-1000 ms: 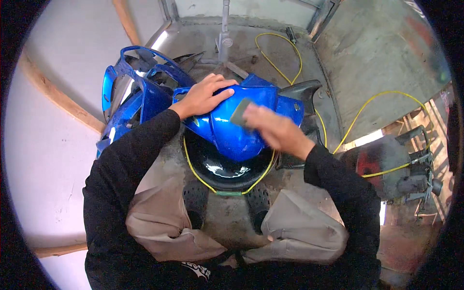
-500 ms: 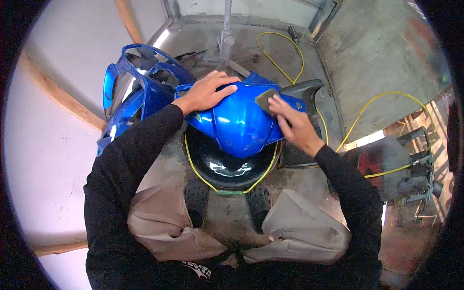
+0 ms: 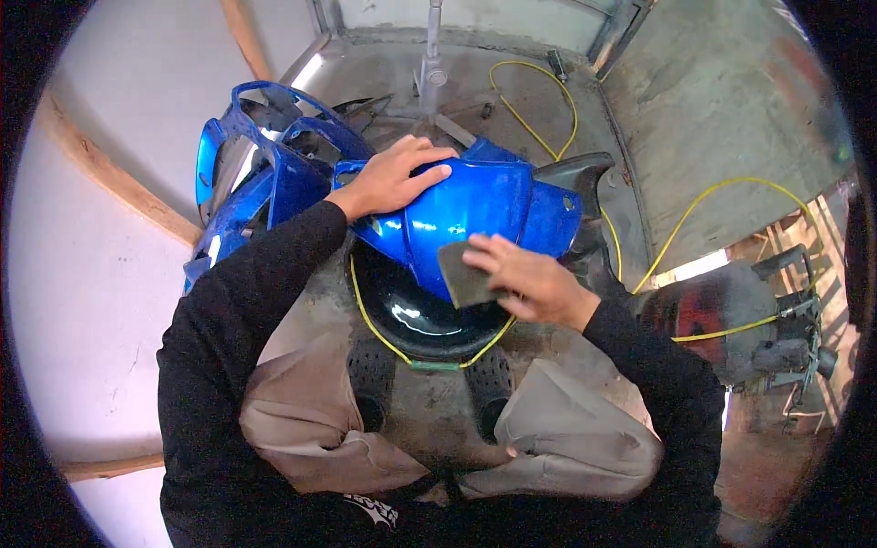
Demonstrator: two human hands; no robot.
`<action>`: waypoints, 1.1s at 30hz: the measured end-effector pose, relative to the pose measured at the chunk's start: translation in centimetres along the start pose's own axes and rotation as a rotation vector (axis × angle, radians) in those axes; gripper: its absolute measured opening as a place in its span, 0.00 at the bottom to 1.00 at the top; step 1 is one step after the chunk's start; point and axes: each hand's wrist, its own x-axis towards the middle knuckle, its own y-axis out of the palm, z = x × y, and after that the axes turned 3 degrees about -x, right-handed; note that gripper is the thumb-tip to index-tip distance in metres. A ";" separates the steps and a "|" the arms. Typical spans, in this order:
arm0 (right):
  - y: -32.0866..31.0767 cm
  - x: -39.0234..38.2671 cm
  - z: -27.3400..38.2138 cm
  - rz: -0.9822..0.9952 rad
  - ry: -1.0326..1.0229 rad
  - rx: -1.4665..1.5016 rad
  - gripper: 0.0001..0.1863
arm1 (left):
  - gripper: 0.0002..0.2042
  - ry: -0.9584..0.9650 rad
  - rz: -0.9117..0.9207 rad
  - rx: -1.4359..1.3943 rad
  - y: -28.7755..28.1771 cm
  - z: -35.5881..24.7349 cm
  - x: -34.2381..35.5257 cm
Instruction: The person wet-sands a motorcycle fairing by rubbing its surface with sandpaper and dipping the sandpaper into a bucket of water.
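A glossy blue motorbike fairing panel (image 3: 484, 196) rests over a black basin (image 3: 402, 315) with water in it. My left hand (image 3: 397, 178) grips the panel's upper left part, its fingers over the far edge and the thumb on the painted face. In my right hand (image 3: 534, 279) is a flat olive-grey sanding pad (image 3: 464, 274). The pad covers the panel's near lower tip, and my fingers press on its right side. The panel's underside is hidden.
More blue fairing parts (image 3: 274, 164) are piled at the left beside the white wall. A black curved part (image 3: 589, 173) lies behind the panel's right end. A yellow hose (image 3: 722, 187) runs to a compressor (image 3: 731, 315) at the right. A metal post (image 3: 433, 68) stands at the back.
My right hand has swept the sanding pad from the panel's right upper side toward me, down to its near tip. The left hand keeps its grip and the panel is nearly still.
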 end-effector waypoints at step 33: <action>1.5 -1.7 -0.9 0.069 -0.095 -0.094 0.35 | 0.25 -0.070 0.059 0.006 -0.2 -0.3 0.0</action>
